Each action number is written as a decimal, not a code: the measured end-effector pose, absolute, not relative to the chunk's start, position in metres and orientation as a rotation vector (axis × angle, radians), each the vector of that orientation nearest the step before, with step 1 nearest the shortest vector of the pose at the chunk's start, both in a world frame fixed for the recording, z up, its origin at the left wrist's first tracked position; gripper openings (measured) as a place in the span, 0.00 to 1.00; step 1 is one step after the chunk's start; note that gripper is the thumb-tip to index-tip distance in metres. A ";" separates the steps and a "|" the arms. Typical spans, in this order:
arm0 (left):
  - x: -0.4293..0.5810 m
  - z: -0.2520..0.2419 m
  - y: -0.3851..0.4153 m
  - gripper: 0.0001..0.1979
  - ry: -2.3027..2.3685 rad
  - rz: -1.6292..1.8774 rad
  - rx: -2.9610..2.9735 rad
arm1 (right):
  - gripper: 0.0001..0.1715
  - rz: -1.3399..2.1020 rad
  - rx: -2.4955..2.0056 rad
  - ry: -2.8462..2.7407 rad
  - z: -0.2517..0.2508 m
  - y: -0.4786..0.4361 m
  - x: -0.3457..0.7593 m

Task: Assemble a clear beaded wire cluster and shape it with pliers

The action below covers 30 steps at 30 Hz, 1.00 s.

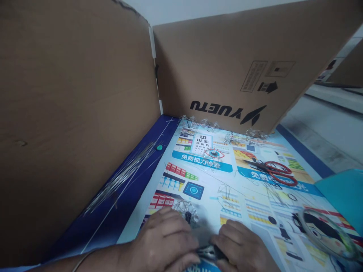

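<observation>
My right hand [244, 247] is closed around a small pair of pliers [209, 251], whose metal jaws point left. Fingers of my left hand [166, 241] are pinched together right at those jaws; whatever they hold is hidden. Just beyond my left hand sits a rounded tangle of bent wire [185, 209] with a dark piece in its middle. Several thin bent wires [225, 194] lie on the printed sheet [210, 179] ahead of my hands.
Red-handled scissors [279, 172] lie to the right. A bundle of straight wires [124, 173] and a small green lump [159, 147] are at left. A clear round dish-like object [326, 234] stands at lower right. Cardboard walls [227, 56] rise behind and left.
</observation>
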<state>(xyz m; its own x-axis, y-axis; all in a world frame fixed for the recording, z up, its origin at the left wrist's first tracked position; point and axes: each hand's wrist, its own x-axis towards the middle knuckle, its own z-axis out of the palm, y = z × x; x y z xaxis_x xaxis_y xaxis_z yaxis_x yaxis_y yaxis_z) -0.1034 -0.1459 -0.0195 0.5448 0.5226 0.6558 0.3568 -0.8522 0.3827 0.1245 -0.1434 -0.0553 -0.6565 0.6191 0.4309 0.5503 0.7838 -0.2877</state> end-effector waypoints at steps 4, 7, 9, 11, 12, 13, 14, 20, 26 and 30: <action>-0.119 -0.011 -0.131 0.08 0.810 1.276 2.407 | 0.10 0.311 -0.984 -2.404 -0.063 -0.136 0.132; -0.130 -0.020 -0.112 0.08 0.794 1.253 2.266 | 0.10 0.370 -1.094 -2.316 -0.069 -0.131 0.135; -0.136 -0.028 -0.100 0.11 0.778 1.150 2.164 | 0.09 0.403 -1.125 -2.275 -0.073 -0.130 0.135; -0.139 -0.034 -0.091 0.17 0.753 1.039 2.063 | 0.09 0.438 -1.165 -2.238 -0.076 -0.130 0.135; -0.141 -0.036 -0.088 0.19 0.727 0.974 2.042 | 0.10 0.464 -1.193 -2.229 -0.077 -0.129 0.136; -0.141 -0.037 -0.085 0.20 0.698 0.920 2.035 | 0.10 0.495 -1.226 -2.228 -0.077 -0.129 0.136; -0.142 -0.038 -0.083 0.20 0.666 0.869 2.045 | 0.11 0.530 -1.257 -2.235 -0.078 -0.128 0.136; -0.147 -0.041 -0.078 0.20 0.584 0.672 2.128 | 0.18 0.619 -1.340 -2.249 -0.080 -0.124 0.139; -0.154 -0.047 -0.073 0.21 0.612 0.621 2.114 | 0.18 0.607 -1.358 -2.132 -0.079 -0.129 0.131; -0.156 -0.051 -0.072 0.18 0.616 0.614 2.045 | 0.17 0.584 -1.349 -2.095 -0.080 -0.130 0.129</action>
<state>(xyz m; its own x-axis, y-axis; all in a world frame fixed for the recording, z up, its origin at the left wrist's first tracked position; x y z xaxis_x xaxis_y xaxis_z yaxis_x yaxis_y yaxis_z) -0.1557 -0.0717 -0.0512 0.7541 0.6294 0.1876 0.1902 -0.4826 0.8550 0.1287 -0.1301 -0.0800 -0.3255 0.9173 0.2295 0.6662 0.3947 -0.6327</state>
